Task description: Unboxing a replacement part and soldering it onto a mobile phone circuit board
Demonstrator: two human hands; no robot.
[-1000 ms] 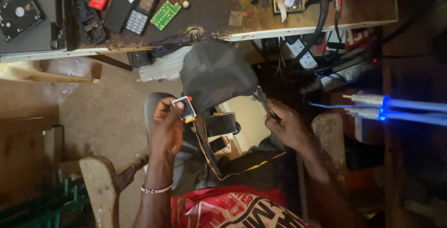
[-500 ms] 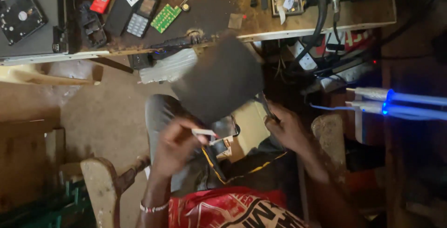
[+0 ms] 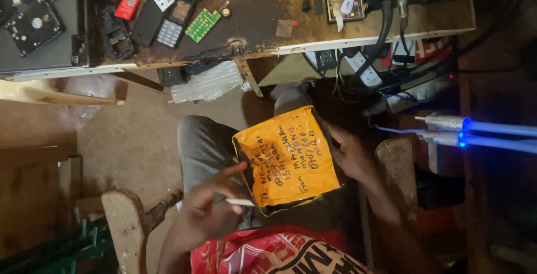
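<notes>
From the head view, the orange packet had flipped face-up on the lap, grey side gone. Right hand, at three o'clock, pinched its edge; left hand, at seven, pinched a white stick. Desk at twelve.

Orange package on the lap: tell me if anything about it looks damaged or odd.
The orange package looks worn: its lower and left edges are dark and frayed or torn, and the surface is creased. It sits tilted on the lap, the right hand gripping its right edge and the left hand, with a small white stick, at its lower left.
</notes>
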